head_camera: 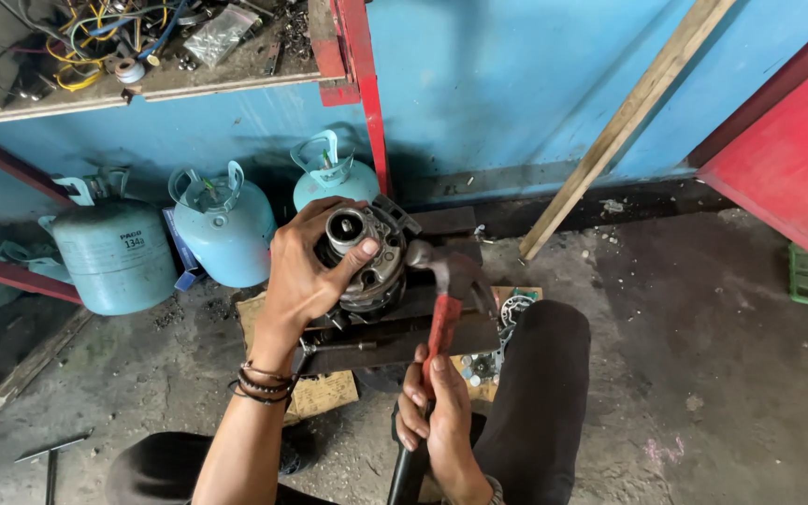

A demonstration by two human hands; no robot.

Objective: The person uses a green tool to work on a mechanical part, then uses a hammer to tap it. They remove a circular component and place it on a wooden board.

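- Left hand [303, 276] wrapped around a grimy metal motor [364, 257], grip closed on its housing, thumb across the front face.
- Motor resting on a dark steel block [395, 341] set on the concrete floor [703, 374].
- Right hand [434, 411] gripping the red-and-black handle of a hammer [449, 281], head just beside the motor's right edge.
- Three pale blue gas cylinders [226, 229] against the blue wall behind.

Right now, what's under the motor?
The motor sits on a dark metal block, with cardboard beneath. Left hand steadies it; the contact face is hidden.
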